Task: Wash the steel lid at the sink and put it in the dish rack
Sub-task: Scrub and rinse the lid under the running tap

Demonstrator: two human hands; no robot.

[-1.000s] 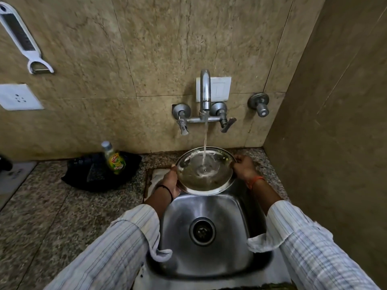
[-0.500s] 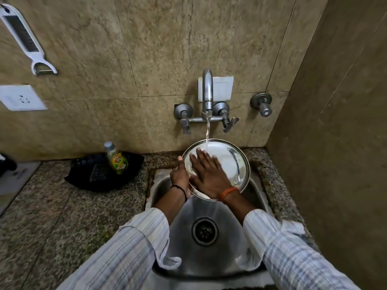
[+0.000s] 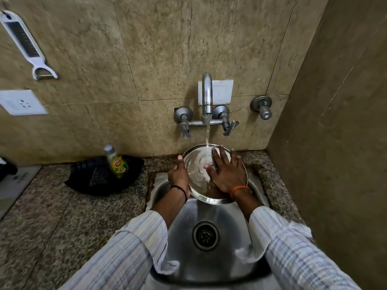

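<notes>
A round, shiny steel lid is tilting over the far end of a rectangular stainless steel sink, its upper rim leaning toward the beige tiled wall and its lower rim hanging above the basin. The left hand is gripping the lid's rim at about nine o'clock, thumb on the face side and fingers curled behind it. The right hand is lying flat on the lid's face from the centre out toward three o'clock, fingers spread and straight, pressing rather than grasping. A thin stream of water is falling from the curved chrome wall tap onto the lid at twelve o'clock and spreading over the wet metal beneath the right hand's fingers.

The sink basin is holding nothing but its round perforated drain, sitting at six o'clock from the lid; its floor is looking wet. On the speckled granite counter, at nine o'clock from the lid and well apart from it, a black plastic bag-like heap is lying against the wall, and a small bottle with a green and yellow label is standing tilted in it. What else the heap is holding cannot be told.

A white plastic peeler is hanging on the wall at ten o'clock.
</notes>
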